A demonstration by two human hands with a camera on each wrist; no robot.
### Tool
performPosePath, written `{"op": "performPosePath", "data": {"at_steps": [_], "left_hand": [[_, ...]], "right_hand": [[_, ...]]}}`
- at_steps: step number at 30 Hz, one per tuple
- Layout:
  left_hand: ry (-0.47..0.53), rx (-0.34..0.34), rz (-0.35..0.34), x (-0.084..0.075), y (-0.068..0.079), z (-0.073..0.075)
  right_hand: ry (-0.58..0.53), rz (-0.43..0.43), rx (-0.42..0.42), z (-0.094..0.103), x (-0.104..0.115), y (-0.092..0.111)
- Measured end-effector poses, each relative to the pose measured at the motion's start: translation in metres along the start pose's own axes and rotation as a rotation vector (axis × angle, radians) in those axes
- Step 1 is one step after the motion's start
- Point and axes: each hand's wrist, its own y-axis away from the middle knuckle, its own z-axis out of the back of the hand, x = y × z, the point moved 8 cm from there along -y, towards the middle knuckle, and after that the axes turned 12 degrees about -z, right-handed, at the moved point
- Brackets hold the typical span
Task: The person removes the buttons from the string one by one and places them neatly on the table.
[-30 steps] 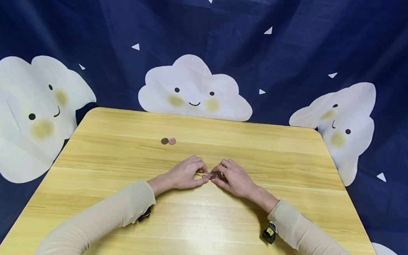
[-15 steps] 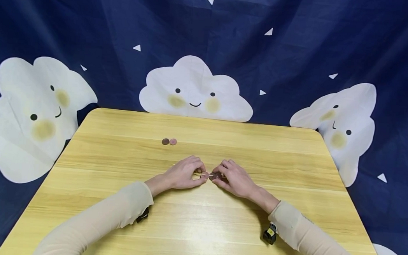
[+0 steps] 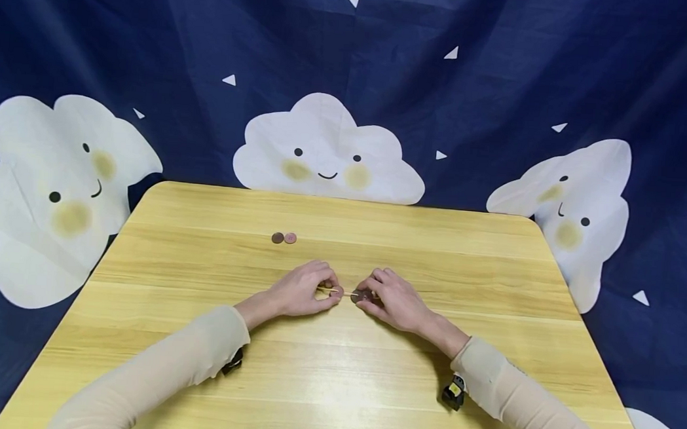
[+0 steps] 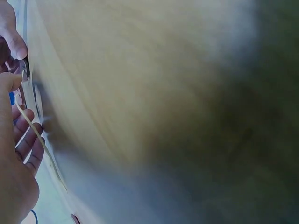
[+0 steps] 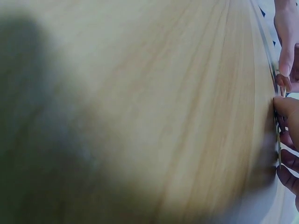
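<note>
Nearest, your beige sleeves [image 3: 159,368] reach over the wood surface [image 3: 333,384]. Your left hand's [image 3: 300,290] fingers pinch a pink button [image 3: 337,291]; your right hand's [image 3: 396,301] fingers pinch a dark button [image 3: 357,297] near it. Pale cord [image 3: 347,294] spans the gap between. Farther back, a brown disc [image 3: 278,238] and a pinkish disc [image 3: 291,238] lie side by side. Behind, blue cloud-print backdrop [image 3: 389,53].

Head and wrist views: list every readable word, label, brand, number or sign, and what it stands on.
No readable text.
Mark on right sleeve: too small to tell if lettering.
Yellow patch on right wrist camera: any print too small to read.
Held buttons, loose buttons: no lettering discernible.
</note>
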Motion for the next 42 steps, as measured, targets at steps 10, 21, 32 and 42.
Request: {"op": "performPosePath", "data": {"at_steps": [10, 21, 32, 42], "left_hand": [[-0.005, -0.019, 0.012, 0.004, 0.007, 0.009], [-0.011, -0.044, 0.031, 0.009, 0.013, 0.017], [-0.005, -0.054, 0.039, 0.016, 0.020, 0.022], [-0.006, -0.091, 0.022, 0.020, 0.028, 0.027]], "right_hand": [[0.006, -0.001, 0.001, 0.001, 0.001, -0.001], [0.007, -0.001, 0.001, 0.001, 0.001, -0.001], [0.011, 0.004, -0.003, 0.002, 0.001, -0.001], [0.013, 0.003, -0.002, 0.002, 0.002, 0.000]]}}
